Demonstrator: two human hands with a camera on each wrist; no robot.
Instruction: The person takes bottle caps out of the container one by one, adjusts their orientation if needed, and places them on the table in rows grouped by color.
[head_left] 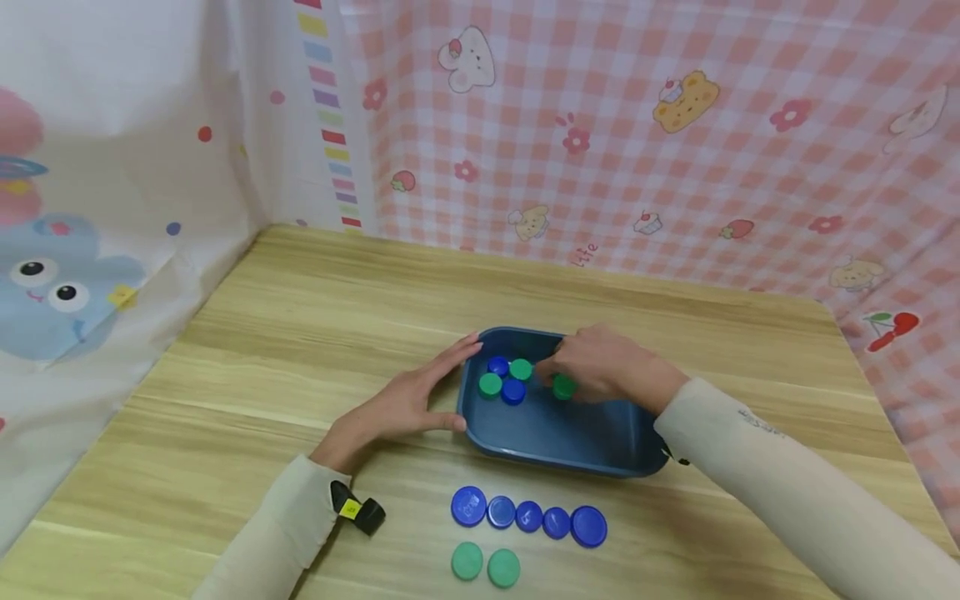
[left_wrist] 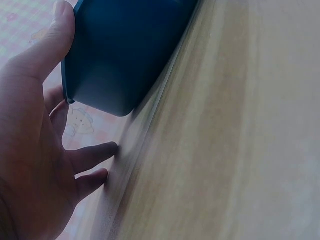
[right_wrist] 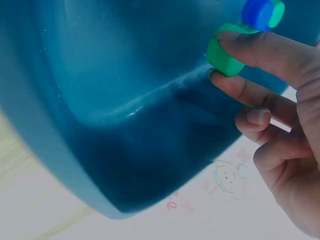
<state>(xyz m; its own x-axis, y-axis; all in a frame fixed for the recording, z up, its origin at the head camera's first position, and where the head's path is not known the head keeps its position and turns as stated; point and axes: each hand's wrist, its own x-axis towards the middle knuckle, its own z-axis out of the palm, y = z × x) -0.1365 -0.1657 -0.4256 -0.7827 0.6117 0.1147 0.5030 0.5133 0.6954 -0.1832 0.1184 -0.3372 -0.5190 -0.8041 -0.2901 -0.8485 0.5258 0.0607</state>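
Note:
Blue and green bottle caps lie in a dark blue tray (head_left: pixel 555 429). My right hand (head_left: pixel 600 362) reaches into it from the right. In the right wrist view, its thumb and index finger pinch a green bottle cap (right_wrist: pixel 225 57), the other fingers curled below. Left of that hand sit two blue caps, one of them a blue cap (head_left: pixel 513 392), and two green caps, one being a green cap (head_left: pixel 491 385). My left hand (head_left: pixel 405 404) spans the tray's left end, thumb and straight fingers touching its side; the left wrist view shows its lower fingers spread below the rim.
In front of the tray, a row of several blue caps (head_left: pixel 528 517) lies on the wooden table (head_left: pixel 247 417). Two green caps, including a green cap (head_left: pixel 503 568), lie nearer still. A pink checked cloth (head_left: pixel 600 167) hangs behind the table; a white printed cloth (head_left: pixel 135 125) hangs at left.

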